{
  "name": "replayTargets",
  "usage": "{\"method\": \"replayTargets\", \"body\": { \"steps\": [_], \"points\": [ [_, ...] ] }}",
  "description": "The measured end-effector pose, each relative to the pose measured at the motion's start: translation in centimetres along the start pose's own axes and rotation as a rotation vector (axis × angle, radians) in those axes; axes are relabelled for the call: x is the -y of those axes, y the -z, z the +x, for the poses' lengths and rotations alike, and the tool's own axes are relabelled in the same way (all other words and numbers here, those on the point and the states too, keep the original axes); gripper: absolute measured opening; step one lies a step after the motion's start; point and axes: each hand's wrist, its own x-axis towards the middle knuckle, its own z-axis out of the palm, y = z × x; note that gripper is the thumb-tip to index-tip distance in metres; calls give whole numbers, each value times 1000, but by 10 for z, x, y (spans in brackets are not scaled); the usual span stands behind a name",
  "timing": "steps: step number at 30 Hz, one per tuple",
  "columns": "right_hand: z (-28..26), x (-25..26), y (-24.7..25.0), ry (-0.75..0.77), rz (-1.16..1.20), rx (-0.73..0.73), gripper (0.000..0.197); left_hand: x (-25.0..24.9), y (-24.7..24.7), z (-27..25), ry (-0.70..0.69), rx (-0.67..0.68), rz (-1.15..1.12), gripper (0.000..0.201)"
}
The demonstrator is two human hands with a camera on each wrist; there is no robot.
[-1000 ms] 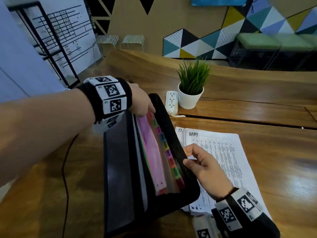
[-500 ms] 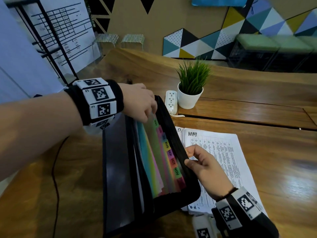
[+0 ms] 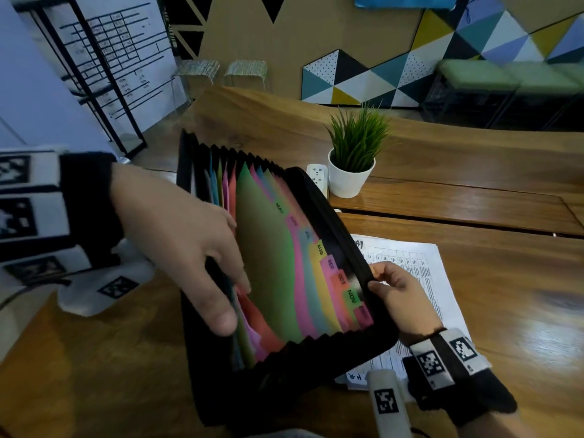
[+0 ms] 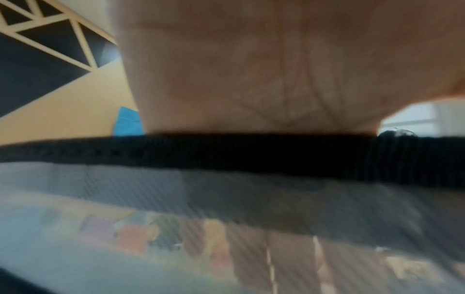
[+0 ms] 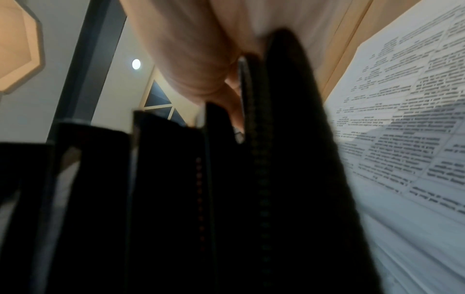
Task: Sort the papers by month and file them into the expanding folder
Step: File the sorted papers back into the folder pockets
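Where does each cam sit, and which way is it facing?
Head: on the head, angled forward and down at the table; shows both forearms, left hand among the dividers of the expanding folder, right hand gripping its right edge.
Left wrist: under the left hand, looking along the palm at the folder's black rim; blurred.
Right wrist: under the right hand, looking up the folder's edge, papers at right.
Shared: head and right wrist both show folder and papers.
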Motion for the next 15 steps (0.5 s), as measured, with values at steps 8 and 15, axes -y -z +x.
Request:
{"method": "replayTargets", "body": {
  "steps": [8, 15],
  "points": [
    [20, -4, 5, 39, -25, -192, 32, 9, -12, 10, 516, -568, 115, 61],
    [19, 2, 1, 116, -108, -236, 25, 3, -17, 18, 845, -810, -411, 28]
  ]
}}
